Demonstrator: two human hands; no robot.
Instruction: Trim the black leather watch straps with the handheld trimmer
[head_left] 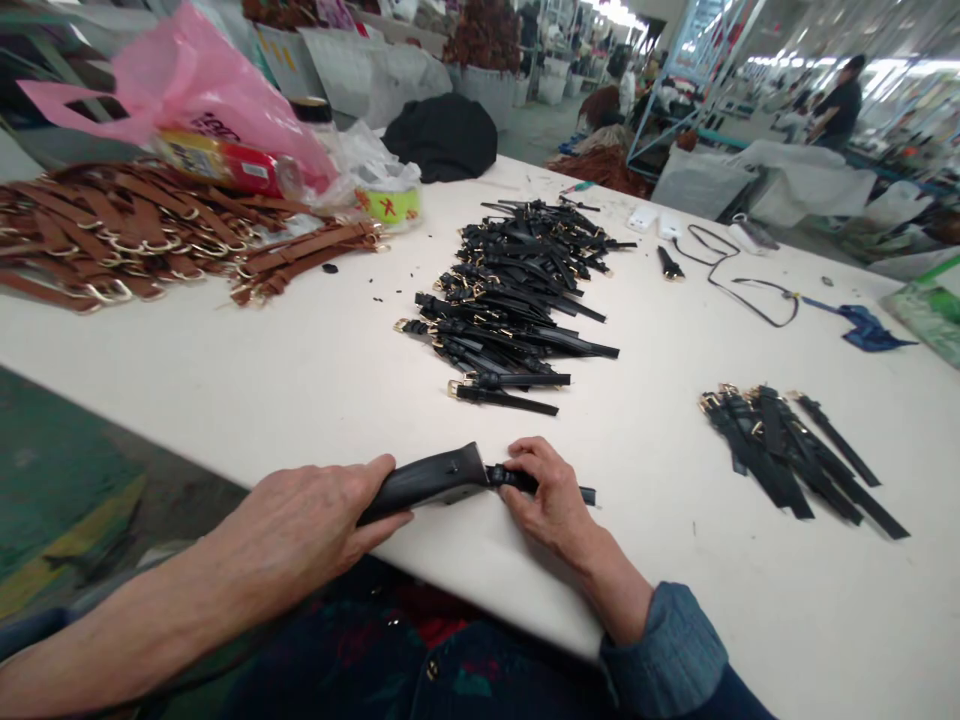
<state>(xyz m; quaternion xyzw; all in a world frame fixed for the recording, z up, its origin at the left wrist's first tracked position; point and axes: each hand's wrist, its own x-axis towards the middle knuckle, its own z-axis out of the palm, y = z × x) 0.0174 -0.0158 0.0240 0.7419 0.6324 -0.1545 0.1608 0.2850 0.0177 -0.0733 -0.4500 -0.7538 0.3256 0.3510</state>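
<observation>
My left hand (322, 510) is closed around a black, smooth, slightly curved piece (435, 475) with a broad squared end and a small stud on top; its exact kind is unclear. That end points right and meets the tip of a short black strap (495, 475). My right hand (551, 500) pinches this strap low over the table's near edge, and its tail shows past the palm. Beyond my hands lies a heap of black buckle straps (517, 290) with gold-coloured buckles. To the right sits a smaller pile of black straps (787, 450).
Brown buckled straps (135, 230) lie at the left of the white table (285, 370), beneath a pink plastic bag (202, 80). A black cloth bundle (442, 135) is at the far edge. A black cord (720, 265) and blue cloth (870, 328) lie right. A person (840, 105) is far off.
</observation>
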